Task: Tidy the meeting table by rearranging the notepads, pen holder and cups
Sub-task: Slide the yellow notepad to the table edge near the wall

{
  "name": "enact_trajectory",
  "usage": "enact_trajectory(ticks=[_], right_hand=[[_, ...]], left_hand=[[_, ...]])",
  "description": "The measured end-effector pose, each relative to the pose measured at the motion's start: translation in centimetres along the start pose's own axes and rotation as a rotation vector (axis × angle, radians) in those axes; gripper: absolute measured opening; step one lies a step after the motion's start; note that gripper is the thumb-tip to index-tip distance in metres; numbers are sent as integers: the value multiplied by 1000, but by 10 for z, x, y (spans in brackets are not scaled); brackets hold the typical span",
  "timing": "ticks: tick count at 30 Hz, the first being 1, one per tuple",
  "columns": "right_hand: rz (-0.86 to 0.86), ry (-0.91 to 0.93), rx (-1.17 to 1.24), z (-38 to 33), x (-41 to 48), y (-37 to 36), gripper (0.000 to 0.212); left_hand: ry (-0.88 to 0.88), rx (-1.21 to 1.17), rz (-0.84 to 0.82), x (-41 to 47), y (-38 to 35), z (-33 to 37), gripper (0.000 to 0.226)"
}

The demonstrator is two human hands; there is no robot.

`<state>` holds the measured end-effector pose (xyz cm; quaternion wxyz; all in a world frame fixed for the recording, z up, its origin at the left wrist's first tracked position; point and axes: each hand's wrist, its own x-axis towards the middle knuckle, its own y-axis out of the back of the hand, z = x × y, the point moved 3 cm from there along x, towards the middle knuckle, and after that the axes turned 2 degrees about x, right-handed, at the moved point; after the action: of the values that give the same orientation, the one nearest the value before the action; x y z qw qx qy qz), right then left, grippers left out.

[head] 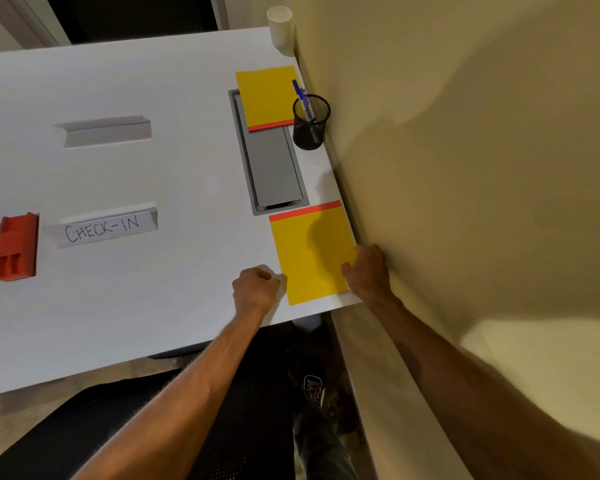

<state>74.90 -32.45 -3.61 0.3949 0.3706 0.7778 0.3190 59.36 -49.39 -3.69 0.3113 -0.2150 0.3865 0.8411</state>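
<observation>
Lower middle: the yellow notepad [309,251] lies between both hands. The right hand [368,271] grips its edge; the left hand [257,289] is curled beside it, hold unclear.

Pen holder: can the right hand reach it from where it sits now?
Probably yes. The right hand grips the wall-side edge of the near notepad, and the strip of table from there to the pen holder is bare. The wall crowds that side, though.
</observation>
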Motion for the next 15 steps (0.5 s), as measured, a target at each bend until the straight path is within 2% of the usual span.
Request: enact_trajectory(ticks=[1, 4, 7, 15], right_hand=[[-8, 19, -18, -5, -3, 4, 35], [-21, 76, -76, -20, -10, 15, 42], [-47, 158, -74, -36, -19, 21, 44], [-114, 370, 11, -83, -44, 21, 45]], left_hand=[[-28, 29, 4, -3, 6, 2, 4], [-109, 158, 11, -14, 23, 10, 28], [-168, 193, 17, -28, 42, 17, 38], [-208, 202, 92, -66, 94, 27, 51]])
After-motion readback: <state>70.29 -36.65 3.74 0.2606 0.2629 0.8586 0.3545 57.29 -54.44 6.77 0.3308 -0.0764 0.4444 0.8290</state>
